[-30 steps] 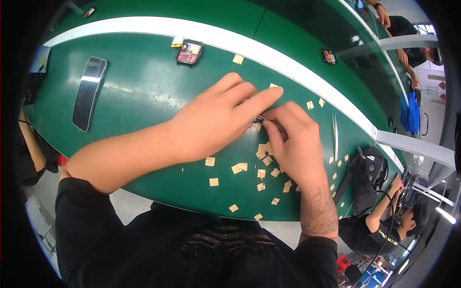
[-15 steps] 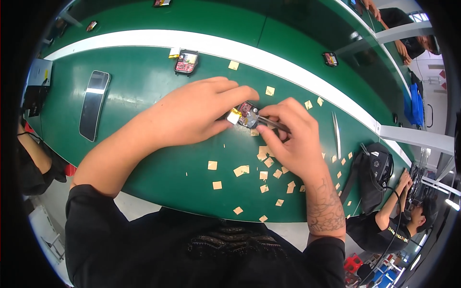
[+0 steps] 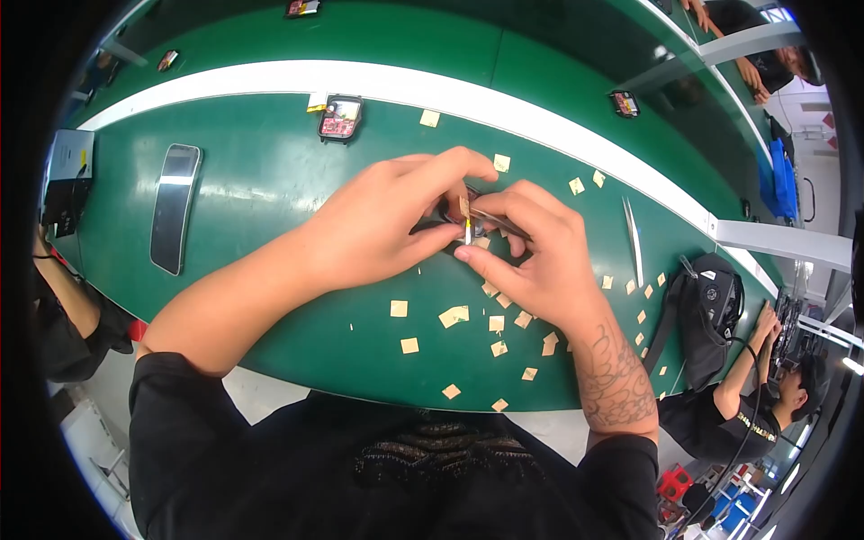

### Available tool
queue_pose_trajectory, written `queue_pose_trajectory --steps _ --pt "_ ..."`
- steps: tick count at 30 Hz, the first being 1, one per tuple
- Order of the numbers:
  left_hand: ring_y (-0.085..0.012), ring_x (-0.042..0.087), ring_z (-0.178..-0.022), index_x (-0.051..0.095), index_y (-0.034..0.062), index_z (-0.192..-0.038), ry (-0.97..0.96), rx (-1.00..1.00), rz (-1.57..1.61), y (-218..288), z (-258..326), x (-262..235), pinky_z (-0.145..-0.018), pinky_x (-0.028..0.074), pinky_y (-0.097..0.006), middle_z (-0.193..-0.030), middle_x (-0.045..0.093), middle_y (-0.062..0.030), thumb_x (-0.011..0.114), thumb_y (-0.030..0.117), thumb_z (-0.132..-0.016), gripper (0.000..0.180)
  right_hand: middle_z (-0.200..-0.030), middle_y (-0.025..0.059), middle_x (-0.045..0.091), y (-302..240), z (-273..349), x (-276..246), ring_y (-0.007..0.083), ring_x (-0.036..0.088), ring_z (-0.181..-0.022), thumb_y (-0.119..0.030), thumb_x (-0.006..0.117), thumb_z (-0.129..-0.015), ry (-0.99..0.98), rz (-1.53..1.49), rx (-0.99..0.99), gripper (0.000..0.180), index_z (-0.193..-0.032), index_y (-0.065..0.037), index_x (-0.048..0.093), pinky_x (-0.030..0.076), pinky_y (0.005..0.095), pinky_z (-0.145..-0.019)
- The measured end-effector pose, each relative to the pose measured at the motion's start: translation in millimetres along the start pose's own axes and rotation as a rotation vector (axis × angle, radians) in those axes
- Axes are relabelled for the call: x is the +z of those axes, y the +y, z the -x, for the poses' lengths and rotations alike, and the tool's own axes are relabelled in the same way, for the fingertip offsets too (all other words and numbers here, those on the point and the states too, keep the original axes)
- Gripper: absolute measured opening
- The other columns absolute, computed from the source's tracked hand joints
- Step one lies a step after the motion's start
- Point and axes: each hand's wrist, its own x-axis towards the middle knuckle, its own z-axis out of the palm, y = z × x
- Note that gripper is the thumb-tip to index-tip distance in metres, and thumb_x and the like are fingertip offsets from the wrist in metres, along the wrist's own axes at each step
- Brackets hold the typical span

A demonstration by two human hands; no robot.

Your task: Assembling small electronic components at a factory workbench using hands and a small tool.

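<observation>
Low over the table's middle, my left hand [image 3: 391, 211] is closed round a small open watch case [image 3: 477, 230], mostly hidden by my fingers. A small battery with white and yellow sides [image 3: 468, 229] stands edge-on at the case, between my two hands. My right hand [image 3: 551, 256] pinches dark metal tweezers [image 3: 491, 219] whose tips reach toward the case; its thumb tip comes close to the battery's lower end. Several cream paper squares [image 3: 454, 315] are scattered on the green table below and right of my hands.
Another open watch case [image 3: 340, 119] with a red board lies beyond my left hand. A phone [image 3: 176, 209] is at the left, white tweezers [image 3: 634, 243] and a black bag [image 3: 706, 319] at the right. A white divider [image 3: 387, 79] crosses behind. Co-workers sit on both sides.
The battery has swung up from lying beside the case to standing edge-on. My left fingers have curled over the case, and my right thumb has moved left toward the battery.
</observation>
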Motion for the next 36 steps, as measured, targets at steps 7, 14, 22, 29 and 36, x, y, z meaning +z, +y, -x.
queue_pose_trajectory --steps 7,14,22,29,36 --pt "-0.0334 0.064 -0.111 0.061 0.0106 -0.142 0.161 0.275 -0.279 -11.0 -8.3 -0.6 -0.099 0.052 -0.044 -0.115 0.071 -0.0078 0.089 0.003 -0.075 0.073 -0.093 0.0063 0.068 1.9 2.9 4.7 0.009 0.052 -0.057 0.002 0.073 -0.092 0.026 -0.153 0.126 0.021 -0.113 0.0 0.071 0.042 0.0273 -0.052" --pt "-0.0327 0.066 -0.113 0.062 0.009 -0.139 -0.022 0.221 -0.326 -7.5 -4.3 -8.0 -0.1 0.053 -0.045 -0.117 0.071 -0.0098 0.09 0.005 -0.075 0.07 -0.096 0.007 0.066 7.7 4.3 4.2 0.0064 0.053 -0.064 0.01 0.064 -0.094 0.085 -0.2 0.09 0.023 -0.115 0.001 0.068 0.042 0.0251 -0.055" --pt "-0.0309 0.069 -0.11 0.062 0.0069 -0.133 0.017 0.151 -0.253 -13.3 -2.9 -5.5 -0.099 0.057 -0.042 -0.118 0.07 -0.0107 0.088 0.002 -0.077 0.062 -0.094 0.0072 0.066 2.3 1.5 -10.7 0.012 0.061 -0.072 0.009 0.067 -0.092 -0.043 -0.142 0.16 0.019 -0.109 0.001 0.071 0.047 0.0272 -0.061" --pt "-0.0296 0.07 -0.108 0.062 0.0059 -0.131 0.009 0.147 -0.236 -13.4 -3.9 -5.5 -0.097 0.058 -0.041 -0.117 0.07 -0.0112 0.088 0.002 -0.077 0.06 -0.092 0.0094 0.068 7.7 0.8 -4.7 0.0214 0.065 -0.072 0.002 0.077 -0.092 0.039 -0.017 0.009 0.014 -0.105 0.0 0.074 0.049 0.0331 -0.062" --pt "-0.031 0.069 -0.105 0.064 0.0047 -0.124 0.009 0.181 -0.217 -12.4 -2.4 -5.9 -0.093 0.056 -0.042 -0.112 0.07 -0.0112 0.089 0.003 -0.076 0.054 -0.091 0.0097 0.068 7.0 -0.4 -3.6 0.0191 0.066 -0.073 0.001 0.078 -0.093 0.066 -0.055 0.15 0.013 -0.104 -0.001 0.072 0.049 0.0319 -0.062"
